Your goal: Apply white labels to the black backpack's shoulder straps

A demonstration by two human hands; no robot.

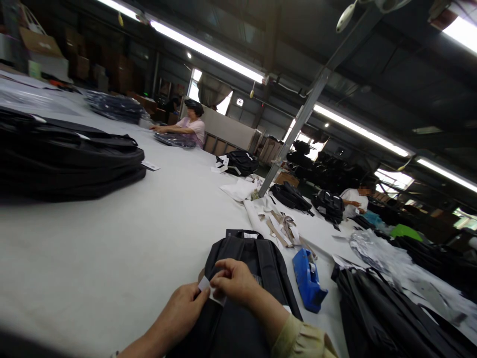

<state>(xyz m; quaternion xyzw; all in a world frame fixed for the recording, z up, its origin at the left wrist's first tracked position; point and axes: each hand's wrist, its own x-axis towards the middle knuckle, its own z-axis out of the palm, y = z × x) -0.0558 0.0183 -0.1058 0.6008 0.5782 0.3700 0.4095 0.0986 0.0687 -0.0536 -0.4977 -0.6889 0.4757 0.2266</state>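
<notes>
Pinching, head view: both hands share a small white tag [206,287] over a black backpack [242,278] lying on the white table [112,248].
Left hand [184,308]: fingertips closed on the tag.
Right hand [234,281]: fingers closed on the tag.
Beside: blue tape dispenser [307,279], just right of the backpack.

No legible text or labels anywhere

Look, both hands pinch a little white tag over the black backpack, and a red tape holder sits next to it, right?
Nearly. The tape holder is blue, not red, as the head view shows. The rest holds: the left hand and right hand pinch a white tag over the black backpack.
</notes>
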